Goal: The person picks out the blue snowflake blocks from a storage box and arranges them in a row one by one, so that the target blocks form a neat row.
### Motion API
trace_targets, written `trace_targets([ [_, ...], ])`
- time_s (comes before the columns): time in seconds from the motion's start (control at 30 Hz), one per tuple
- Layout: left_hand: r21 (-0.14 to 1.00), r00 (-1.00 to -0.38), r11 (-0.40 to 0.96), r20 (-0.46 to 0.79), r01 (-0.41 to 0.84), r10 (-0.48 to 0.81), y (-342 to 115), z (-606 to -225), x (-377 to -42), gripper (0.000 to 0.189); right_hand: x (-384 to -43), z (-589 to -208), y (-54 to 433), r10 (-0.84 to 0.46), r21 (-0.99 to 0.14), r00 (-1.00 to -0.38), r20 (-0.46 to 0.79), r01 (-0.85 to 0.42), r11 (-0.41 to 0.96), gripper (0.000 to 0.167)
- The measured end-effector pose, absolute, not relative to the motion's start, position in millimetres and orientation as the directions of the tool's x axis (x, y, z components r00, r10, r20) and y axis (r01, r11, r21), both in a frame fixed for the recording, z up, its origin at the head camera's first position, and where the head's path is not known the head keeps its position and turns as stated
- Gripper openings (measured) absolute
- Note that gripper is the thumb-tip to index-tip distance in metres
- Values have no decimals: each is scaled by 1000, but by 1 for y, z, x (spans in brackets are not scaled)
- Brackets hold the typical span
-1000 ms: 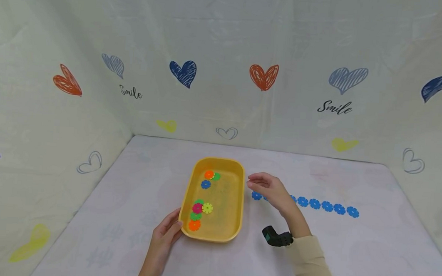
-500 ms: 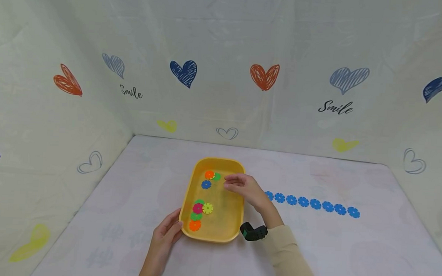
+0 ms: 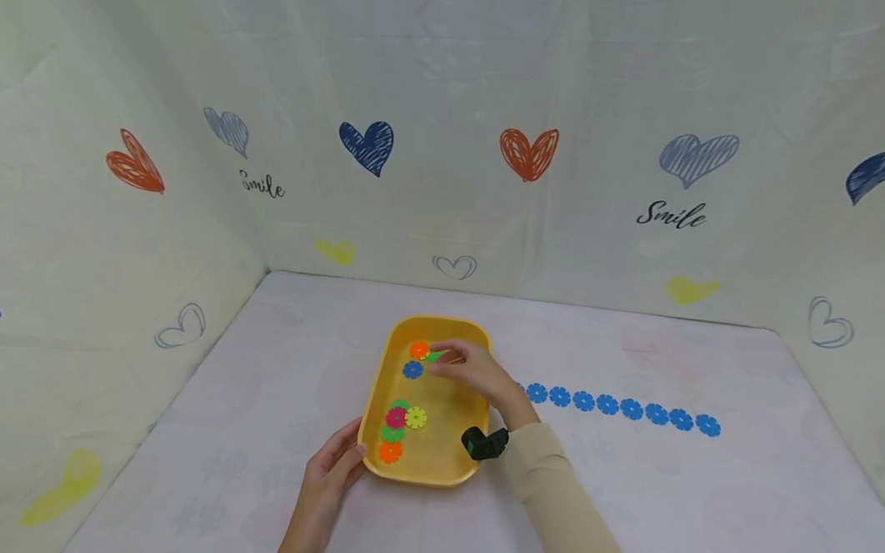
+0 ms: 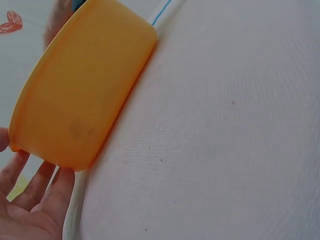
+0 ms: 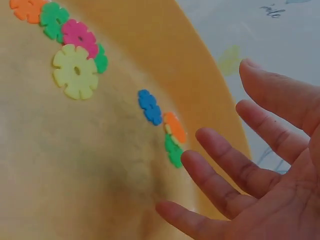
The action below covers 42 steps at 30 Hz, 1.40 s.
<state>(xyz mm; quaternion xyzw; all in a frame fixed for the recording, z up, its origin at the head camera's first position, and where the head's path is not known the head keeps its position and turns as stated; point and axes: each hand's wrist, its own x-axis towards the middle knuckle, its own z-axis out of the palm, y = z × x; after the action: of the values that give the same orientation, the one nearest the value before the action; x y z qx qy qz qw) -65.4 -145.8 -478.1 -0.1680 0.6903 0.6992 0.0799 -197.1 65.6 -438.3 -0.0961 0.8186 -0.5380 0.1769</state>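
Note:
A yellow tray [image 3: 444, 456] stands on the table with several flower-shaped plastic discs inside. My left hand [image 3: 330, 469] holds its near left corner, thumb at the rim and fingers against the outer wall [image 4: 82, 95]. Over the tray's far part hovers my right hand [image 3: 475, 372], holding nothing, with spread fingers in the right wrist view. Close to its fingertips lie a blue disc [image 3: 412, 370], an orange disc [image 3: 419, 350] and a green disc [image 5: 173, 150]. Nearer me are a pink disc [image 5: 80, 38], a yellow disc [image 5: 76, 71], green ones and another orange disc [image 3: 391, 452].
Right of the tray, a row of several blue discs [image 3: 608, 405] runs across the white table [image 3: 626, 503]; the right arm partly covers its left end. A dark wrist device [image 3: 483, 444] sits at the right cuff. A white curtain [image 3: 445, 218] printed with hearts stands behind.
My right hand has moved left from above the left end of the blue row to over the tray, towards the far discs. My left hand and the tray have stayed put.

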Motion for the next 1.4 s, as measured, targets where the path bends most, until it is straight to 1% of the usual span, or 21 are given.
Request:
trace_targets([
  [0.23,943,-935,-45,-332,-329,-122,-146,-478,-64,51,-206,-446,56,-373,-897,-889,-265,86,433,42],
  [0.47,939,-931,-46,-343,-340,-128,-146,-477,-65,50,-214,-457,48,-402,-877,-885,-234,14,480,37],
  [0.73,937,-930,-48,-349,-346,-116,-146,-478,-66,52,-218,-469,38,-398,-850,-884,-246,-1,526,38],
  [0.97,937,-930,-49,-349,-345,-120,-148,-479,-66,52,-220,-470,34,-433,-827,-879,-197,-88,555,39],
  [1.13,933,-925,-44,-360,-357,-121,-148,-479,-65,52,-219,-470,32,-432,-799,-884,-177,-127,588,38],
  [1.4,936,-928,-46,-352,-349,-126,-148,-478,-67,50,-223,-475,29,-417,-736,-898,-137,-190,650,28],
])
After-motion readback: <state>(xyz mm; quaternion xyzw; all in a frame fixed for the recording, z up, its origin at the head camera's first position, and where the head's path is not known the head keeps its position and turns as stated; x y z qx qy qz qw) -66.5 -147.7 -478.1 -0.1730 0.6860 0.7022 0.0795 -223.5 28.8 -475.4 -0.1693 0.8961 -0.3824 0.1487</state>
